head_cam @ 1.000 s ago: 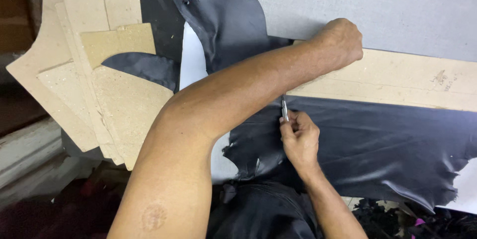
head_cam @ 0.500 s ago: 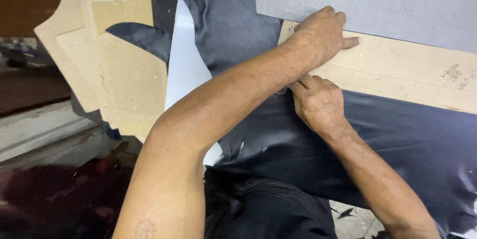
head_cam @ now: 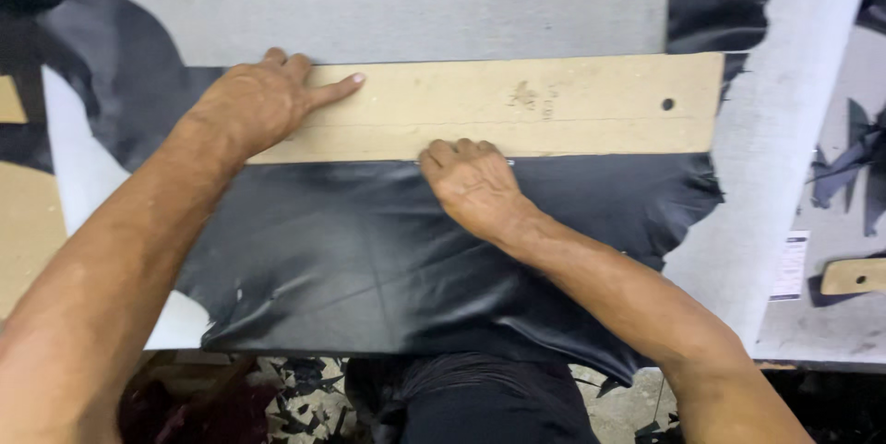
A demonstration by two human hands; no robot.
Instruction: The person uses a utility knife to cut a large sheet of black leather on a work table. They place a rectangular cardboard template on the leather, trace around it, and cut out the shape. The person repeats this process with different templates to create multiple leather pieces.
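A: What is on the work surface?

B: A long tan board template lies flat across a sheet of black leather, which spreads over a grey table. The board has a small round hole near its right end.

A: Where are the hands?

B: The left hand presses flat on the board's left end, fingers spread, holding nothing. The right hand rests on the leather, knuckles against the board's lower edge, fingers curled tight around a thin metal tool; only its tip shows, at the board's edge.

A: Anything else nearby?

B: A white strip runs down at the right, with dark leather scraps and a small tan piece beyond it.
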